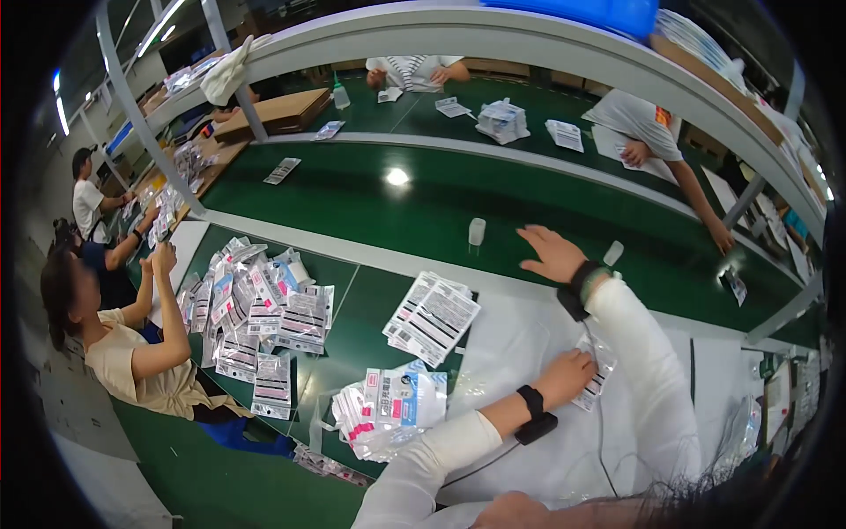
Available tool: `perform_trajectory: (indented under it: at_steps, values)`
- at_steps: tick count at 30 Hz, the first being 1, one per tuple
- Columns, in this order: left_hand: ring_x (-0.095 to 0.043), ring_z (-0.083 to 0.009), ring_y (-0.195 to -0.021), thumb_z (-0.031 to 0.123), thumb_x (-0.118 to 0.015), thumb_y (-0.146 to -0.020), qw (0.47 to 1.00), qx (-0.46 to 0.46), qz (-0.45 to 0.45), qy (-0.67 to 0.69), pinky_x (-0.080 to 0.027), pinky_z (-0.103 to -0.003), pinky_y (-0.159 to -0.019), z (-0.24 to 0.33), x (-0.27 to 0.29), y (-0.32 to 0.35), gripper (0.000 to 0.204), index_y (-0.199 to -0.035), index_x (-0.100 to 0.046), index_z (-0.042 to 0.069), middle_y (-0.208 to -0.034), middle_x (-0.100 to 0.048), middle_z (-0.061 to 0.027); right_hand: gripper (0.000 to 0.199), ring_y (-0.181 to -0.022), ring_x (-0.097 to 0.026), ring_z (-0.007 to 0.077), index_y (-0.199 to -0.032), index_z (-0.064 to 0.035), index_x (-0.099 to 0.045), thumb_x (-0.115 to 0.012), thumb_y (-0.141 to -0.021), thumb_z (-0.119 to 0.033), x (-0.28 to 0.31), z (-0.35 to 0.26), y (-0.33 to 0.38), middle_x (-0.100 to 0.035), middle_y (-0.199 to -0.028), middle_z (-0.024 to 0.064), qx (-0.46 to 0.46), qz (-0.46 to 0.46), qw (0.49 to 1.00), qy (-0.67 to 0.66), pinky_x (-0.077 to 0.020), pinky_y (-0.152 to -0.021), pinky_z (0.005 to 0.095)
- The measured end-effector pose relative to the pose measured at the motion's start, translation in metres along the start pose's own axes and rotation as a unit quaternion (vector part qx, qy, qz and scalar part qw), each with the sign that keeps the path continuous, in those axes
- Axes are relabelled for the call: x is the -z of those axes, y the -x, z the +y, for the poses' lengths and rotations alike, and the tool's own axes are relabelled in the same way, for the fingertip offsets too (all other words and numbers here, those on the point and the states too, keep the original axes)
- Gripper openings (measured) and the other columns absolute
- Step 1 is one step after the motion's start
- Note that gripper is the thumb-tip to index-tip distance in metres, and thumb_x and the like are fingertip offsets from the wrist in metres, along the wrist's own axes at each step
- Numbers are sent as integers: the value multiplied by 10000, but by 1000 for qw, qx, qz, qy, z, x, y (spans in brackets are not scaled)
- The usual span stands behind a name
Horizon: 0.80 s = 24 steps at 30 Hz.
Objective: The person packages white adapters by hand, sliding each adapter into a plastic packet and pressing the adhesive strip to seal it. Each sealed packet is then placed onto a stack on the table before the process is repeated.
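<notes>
The surface [352, 198] is dark green with pale grey edging. A clear packet [592, 375] under the left hand [568, 375] carries a white, black-printed label. Both wrists wear black bands over white sleeves. Nearby packets [397, 401] show pink, blue and white; the leaflets [434, 319] are white with black print.

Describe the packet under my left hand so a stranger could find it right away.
Start at the white sheet covering the near bench, right of the green mat. On it the left hand presses a small clear packet with a printed label. Unlike the heaps of packets farther left, it lies alone.
</notes>
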<state>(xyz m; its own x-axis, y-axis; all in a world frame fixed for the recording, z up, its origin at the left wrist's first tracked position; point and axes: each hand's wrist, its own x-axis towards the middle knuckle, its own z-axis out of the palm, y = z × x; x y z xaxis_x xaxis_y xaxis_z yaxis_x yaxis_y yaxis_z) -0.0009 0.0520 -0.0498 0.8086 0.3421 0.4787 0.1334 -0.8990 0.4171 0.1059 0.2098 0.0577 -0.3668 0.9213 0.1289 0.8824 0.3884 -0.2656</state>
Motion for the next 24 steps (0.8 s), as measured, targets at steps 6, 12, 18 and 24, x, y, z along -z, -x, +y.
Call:
perform_trajectory:
  at_steps: [6,12,18,24]
  values:
    - [-530,-387,-1050,134,-552,-809,970,143,33,193,-432,-469,-909,4,-33,27,349,-1134,-578,10,-1171,-566,-177,579,-1177,-488,392,-1349,-208,-477,-683,-821,-325,-75,-28,-114,-453,-1359,123,-25,115,993,-3,-453,-968,445]
    - [-542,-419,-1054,195,-558,-830,975,101,139,138,-428,-506,-907,-17,-83,39,353,-1126,-594,5,-1169,-586,-215,369,-1079,-553,333,-1161,-160,-610,-653,-796,-180,-84,-23,-127,-533,-1170,111,0,22,996,-85,-486,-907,407]
    - [-544,-288,-955,164,-579,-813,952,178,-138,206,-456,-415,-820,3,0,-11,178,-941,-591,41,-1004,-574,-102,354,-1023,-581,322,-1091,-124,-640,-599,-741,-100,30,35,-27,-588,-1099,129,-36,216,976,-20,-492,-862,399]
    - [-541,-264,-948,138,-608,-795,997,35,-6,69,-460,-388,-799,4,6,-6,132,-909,-587,74,-964,-558,-70,454,-1008,-596,353,-1171,-121,-621,-697,-762,-304,48,143,58,-602,-1111,156,-245,198,946,78,-492,-877,425]
